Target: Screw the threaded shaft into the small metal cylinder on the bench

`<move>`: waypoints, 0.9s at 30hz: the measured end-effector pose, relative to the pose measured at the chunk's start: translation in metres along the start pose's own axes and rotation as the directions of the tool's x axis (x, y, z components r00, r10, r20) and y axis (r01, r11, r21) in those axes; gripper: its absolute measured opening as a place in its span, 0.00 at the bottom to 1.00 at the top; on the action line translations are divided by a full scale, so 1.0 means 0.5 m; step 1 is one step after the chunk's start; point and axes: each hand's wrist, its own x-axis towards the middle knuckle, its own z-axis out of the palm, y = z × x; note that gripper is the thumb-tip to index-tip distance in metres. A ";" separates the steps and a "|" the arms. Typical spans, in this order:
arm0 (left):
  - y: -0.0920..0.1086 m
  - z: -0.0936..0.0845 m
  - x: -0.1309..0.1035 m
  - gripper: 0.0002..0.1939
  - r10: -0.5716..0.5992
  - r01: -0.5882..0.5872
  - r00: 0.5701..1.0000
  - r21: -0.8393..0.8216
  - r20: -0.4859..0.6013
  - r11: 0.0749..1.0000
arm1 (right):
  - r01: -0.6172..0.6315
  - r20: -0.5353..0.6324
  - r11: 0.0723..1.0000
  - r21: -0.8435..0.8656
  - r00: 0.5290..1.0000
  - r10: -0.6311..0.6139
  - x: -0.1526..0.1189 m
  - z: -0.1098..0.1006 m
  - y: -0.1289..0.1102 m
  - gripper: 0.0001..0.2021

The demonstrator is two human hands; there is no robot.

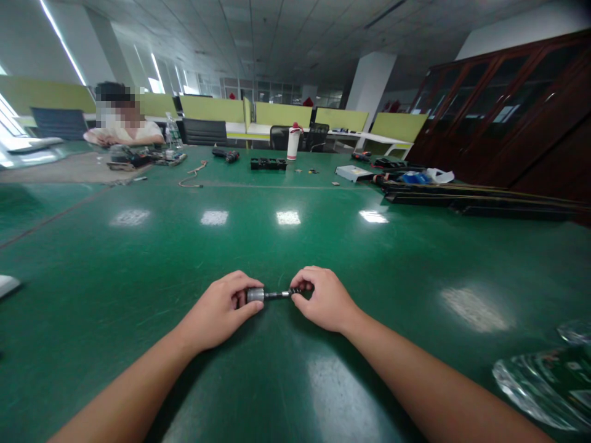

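Observation:
A slim metal shaft lies level between my two hands, just over the green tabletop. At its left end is a thicker silver cylinder, and my left hand is closed on it with thumb and fingers on either side. A dark ridged piece, like a spring or screw thread, sits at the right end. My right hand pinches it between thumb and forefinger, partly hiding it. I cannot tell whether these are one piece or separate parts fitted together.
A clear plastic bottle lies at the lower right. Across the table are a white cup, a black slotted part, a power drill and long black strips. A person sits at the far left.

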 end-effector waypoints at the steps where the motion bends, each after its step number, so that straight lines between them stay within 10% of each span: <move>1: 0.000 0.000 0.000 0.13 0.002 -0.002 1.000 0.000 0.000 1.000 | -0.007 -0.007 1.000 0.003 1.000 0.007 0.000 -0.001 0.001 0.04; 27: 0.001 0.000 0.002 0.14 0.020 -0.020 0.998 -0.011 0.059 1.000 | 0.222 0.116 0.969 0.104 0.965 -0.234 -0.006 0.009 -0.010 0.07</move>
